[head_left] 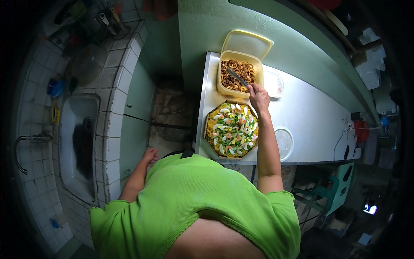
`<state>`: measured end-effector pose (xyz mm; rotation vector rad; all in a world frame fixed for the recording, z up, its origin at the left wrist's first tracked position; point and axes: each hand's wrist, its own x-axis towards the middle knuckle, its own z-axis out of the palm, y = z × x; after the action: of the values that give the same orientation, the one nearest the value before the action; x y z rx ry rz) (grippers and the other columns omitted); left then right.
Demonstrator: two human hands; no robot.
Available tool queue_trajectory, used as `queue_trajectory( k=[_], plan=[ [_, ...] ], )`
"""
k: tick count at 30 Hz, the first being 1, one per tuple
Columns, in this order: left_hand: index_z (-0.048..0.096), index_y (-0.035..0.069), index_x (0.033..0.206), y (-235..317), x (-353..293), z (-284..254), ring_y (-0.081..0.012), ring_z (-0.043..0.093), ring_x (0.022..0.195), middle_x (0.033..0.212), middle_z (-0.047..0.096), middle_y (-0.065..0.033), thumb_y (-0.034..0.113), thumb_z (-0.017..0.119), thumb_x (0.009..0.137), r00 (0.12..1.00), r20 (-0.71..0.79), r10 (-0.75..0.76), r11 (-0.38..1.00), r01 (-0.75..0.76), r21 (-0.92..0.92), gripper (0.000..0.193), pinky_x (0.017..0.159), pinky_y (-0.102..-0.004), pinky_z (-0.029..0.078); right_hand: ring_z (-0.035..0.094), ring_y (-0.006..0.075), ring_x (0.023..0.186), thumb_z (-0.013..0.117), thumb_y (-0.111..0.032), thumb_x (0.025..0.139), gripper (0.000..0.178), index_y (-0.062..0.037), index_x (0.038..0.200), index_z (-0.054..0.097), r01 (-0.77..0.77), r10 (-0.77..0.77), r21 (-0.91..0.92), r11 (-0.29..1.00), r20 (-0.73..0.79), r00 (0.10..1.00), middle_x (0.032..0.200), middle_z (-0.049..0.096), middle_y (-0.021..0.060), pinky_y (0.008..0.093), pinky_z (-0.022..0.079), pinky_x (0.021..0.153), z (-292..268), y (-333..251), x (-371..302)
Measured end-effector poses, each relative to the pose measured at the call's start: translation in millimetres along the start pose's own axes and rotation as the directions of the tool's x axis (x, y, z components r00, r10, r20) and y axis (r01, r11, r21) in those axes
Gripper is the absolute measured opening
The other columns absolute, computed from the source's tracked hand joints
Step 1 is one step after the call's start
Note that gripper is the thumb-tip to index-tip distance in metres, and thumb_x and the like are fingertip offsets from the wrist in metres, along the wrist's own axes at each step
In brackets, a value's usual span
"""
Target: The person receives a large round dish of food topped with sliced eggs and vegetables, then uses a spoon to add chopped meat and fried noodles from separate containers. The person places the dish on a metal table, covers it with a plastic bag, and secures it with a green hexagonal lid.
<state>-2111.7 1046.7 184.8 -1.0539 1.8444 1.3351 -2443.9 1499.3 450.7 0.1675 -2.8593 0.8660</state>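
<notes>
My right hand (259, 97) is closed around a slim grey metal utensil (237, 77), whose kind I cannot make out. The utensil slants over a yellow plastic tub (235, 93) filled with browned fried rings and bits (230, 82). The tub's hinged-back lid (246, 43) leans up behind it. Just nearer than the tub, an octagonal tray of yellow noodles (211, 129) carries egg slices, shrimp and chopped greens on top. My right forearm passes along its right side. Away from the food, my left hand (150, 155) hangs beside my waist with its fingers curled and nothing visible in them.
The white table (310, 116) runs to the right along a green wall. On it lie a round white lid (283, 144) and a clear-rimmed container (273, 83). A tiled counter with a sink (79, 146) stands at left. A green chair (330, 190) is at right.
</notes>
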Motion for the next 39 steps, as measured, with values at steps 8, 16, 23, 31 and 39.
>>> queue_trajectory(
  k=[8,16,23,31,39],
  plan=[
    [0.059,0.016,0.108,3,17,0,-0.0132,0.059,0.064,0.087,0.065,0.0009,0.039,0.054,0.091,1.000,-0.022,-0.021,1.000,0.021,0.004,0.029,0.055,-0.0334,0.044,0.063,0.0261,0.071,0.057,-0.030,0.090,0.026,-0.0072,0.094,0.070,0.024,-0.026,0.167,0.986,0.008,1.000,0.079,0.065,0.0111,0.0351,0.047,0.067,-27,21,-32],
    [0.059,0.015,0.107,34,12,7,-0.0128,0.058,0.063,0.086,0.064,0.0013,0.038,0.054,0.092,1.000,0.000,-0.003,1.000,0.003,0.016,0.028,0.053,-0.0321,0.043,0.060,0.0258,0.067,0.062,-0.027,0.087,0.022,-0.0071,0.090,0.070,-0.069,0.035,0.080,0.994,0.373,0.927,0.075,0.062,0.0097,0.0364,0.046,0.063,-57,49,-129],
    [0.059,0.016,0.109,49,9,12,-0.0121,0.058,0.062,0.086,0.064,0.0013,0.038,0.053,0.092,1.000,0.024,0.019,0.999,-0.020,0.047,0.028,0.054,-0.0308,0.043,0.062,0.0268,0.072,0.061,-0.024,0.088,0.018,-0.0092,0.092,0.069,0.034,-0.043,0.037,0.999,0.298,0.954,0.081,0.063,0.0085,0.0367,0.048,0.065,-53,45,-137],
    [0.059,0.015,0.108,32,22,9,-0.0139,0.058,0.065,0.087,0.064,0.0008,0.037,0.053,0.093,0.995,0.085,0.059,0.998,-0.061,0.026,0.028,0.059,-0.0350,0.045,0.064,0.0315,0.075,0.053,-0.029,0.092,0.027,-0.0076,0.091,0.069,-0.021,-0.003,-0.134,0.991,-0.178,0.984,0.088,0.065,0.0122,0.0419,0.049,0.068,-45,74,-28],
    [0.057,0.015,0.109,21,16,-24,-0.0150,0.058,0.066,0.088,0.063,-0.0011,0.039,0.054,0.092,0.998,0.046,-0.035,0.999,0.035,-0.012,0.030,0.058,-0.0346,0.044,0.065,0.0380,0.090,0.054,-0.035,0.089,0.034,-0.0043,0.095,0.069,-0.236,0.232,-0.454,0.859,-0.066,0.971,0.098,0.067,0.0174,0.0476,0.052,0.079,9,39,81]
  ],
)
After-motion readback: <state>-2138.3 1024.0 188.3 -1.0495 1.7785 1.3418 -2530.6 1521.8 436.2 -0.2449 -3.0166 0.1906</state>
